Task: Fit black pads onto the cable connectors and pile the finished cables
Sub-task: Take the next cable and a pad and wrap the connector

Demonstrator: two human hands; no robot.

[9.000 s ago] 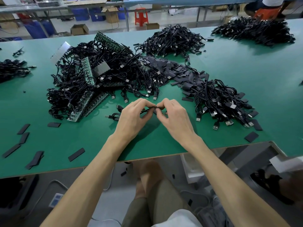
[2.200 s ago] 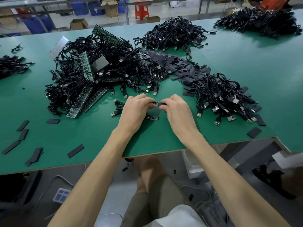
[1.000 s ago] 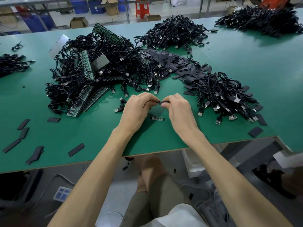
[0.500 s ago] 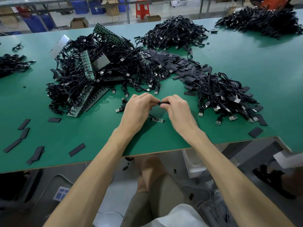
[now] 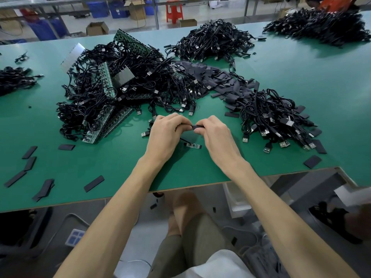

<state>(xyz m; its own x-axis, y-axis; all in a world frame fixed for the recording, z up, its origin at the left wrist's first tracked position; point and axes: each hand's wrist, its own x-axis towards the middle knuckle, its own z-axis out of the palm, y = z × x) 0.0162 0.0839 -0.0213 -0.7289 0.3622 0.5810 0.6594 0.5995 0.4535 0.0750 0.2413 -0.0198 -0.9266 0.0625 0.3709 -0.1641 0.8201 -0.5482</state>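
Observation:
My left hand [image 5: 167,135] and my right hand [image 5: 215,135] meet above the green table [image 5: 120,163], near its front edge. Between their fingertips they pinch a black pad [image 5: 197,127] around a cable's end; the cable itself is mostly hidden by my left hand. A small circuit-board connector [image 5: 193,145] lies on the table just below the hands. A USB plug [image 5: 145,134] of a cable sticks out left of my left hand. To the right lies a pile of cables [image 5: 275,115], and loose black pads [image 5: 222,83] are heaped behind it.
A big tangle of cables with green circuit boards [image 5: 112,91] fills the left centre. More cable piles [image 5: 214,41] sit at the back, far right [image 5: 321,27] and far left [image 5: 14,79]. Stray pads [image 5: 94,183] lie near the front-left edge, one [image 5: 312,161] at the right.
Over the earlier frames the hands stayed together in the same place, working the pad at the cable's end. The small board connector came to lie on the table beneath them.

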